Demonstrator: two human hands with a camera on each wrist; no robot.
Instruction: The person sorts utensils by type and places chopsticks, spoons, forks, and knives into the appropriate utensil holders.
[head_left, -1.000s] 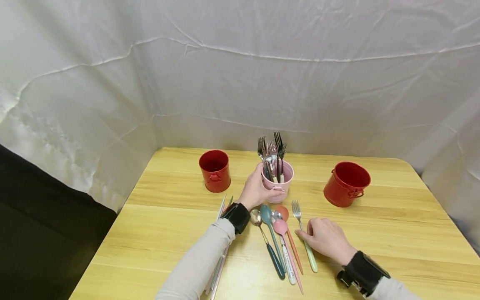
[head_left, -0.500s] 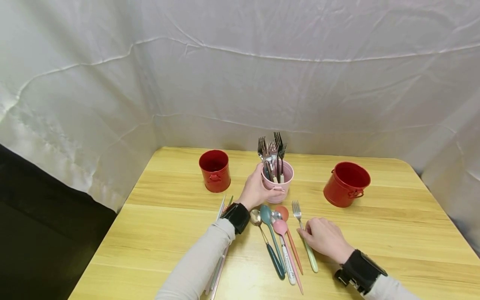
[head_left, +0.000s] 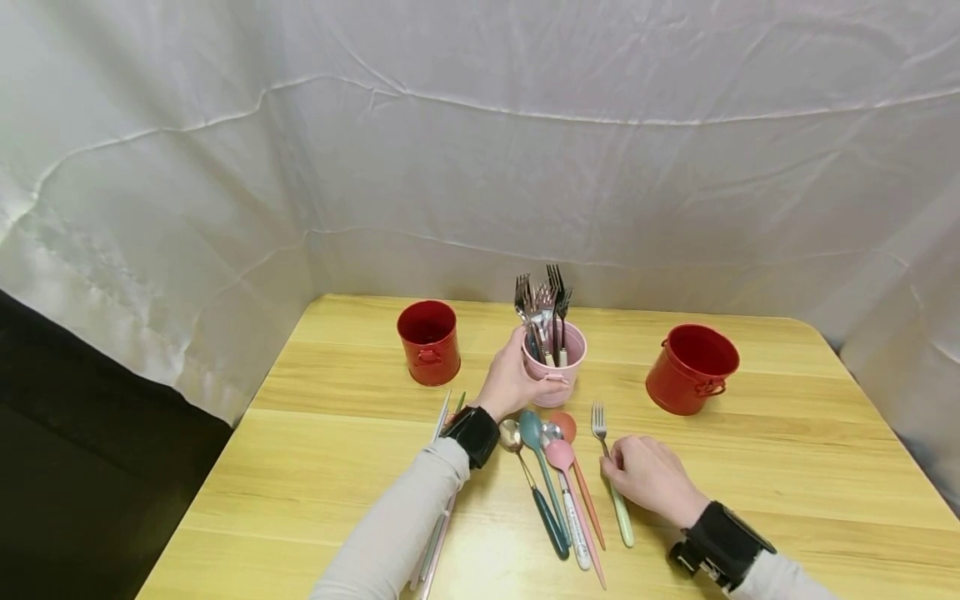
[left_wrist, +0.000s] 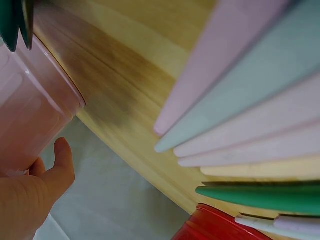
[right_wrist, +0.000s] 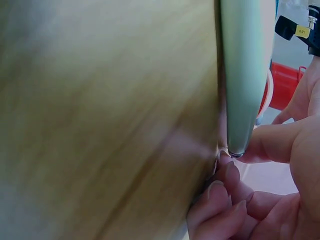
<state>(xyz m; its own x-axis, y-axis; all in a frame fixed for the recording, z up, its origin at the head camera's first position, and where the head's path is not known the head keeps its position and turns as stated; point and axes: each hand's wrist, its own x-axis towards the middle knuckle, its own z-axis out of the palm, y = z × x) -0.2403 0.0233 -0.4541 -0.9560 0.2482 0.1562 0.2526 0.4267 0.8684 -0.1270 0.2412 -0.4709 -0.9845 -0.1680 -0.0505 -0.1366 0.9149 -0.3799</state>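
Observation:
My left hand (head_left: 510,383) grips the near left side of a pink bucket (head_left: 553,392). Several forks (head_left: 543,308) stand in it, tines up. In the left wrist view, the fingers (left_wrist: 62,162) curve by the bucket wall (left_wrist: 30,110). My right hand (head_left: 651,479) pinches a fork (head_left: 622,517) with a light green handle, at its neck. It lies on the table, tines pointing away. The right wrist view shows the thumb and fingertips meeting at the top of the green handle (right_wrist: 245,65). Several spoons (head_left: 562,492) lie between my hands.
A red bucket (head_left: 430,350) stands at the back left of the wooden table (head_left: 285,475), and another red bucket (head_left: 686,375) at the right. Several chopsticks (head_left: 438,533) lie under and beside my left forearm. A pale cloth (head_left: 480,167) hangs behind the table.
My right thumb has closed onto the green-handled fork, whose tines have swung slightly right. My left hand keeps its hold on the pink bucket without visible movement.

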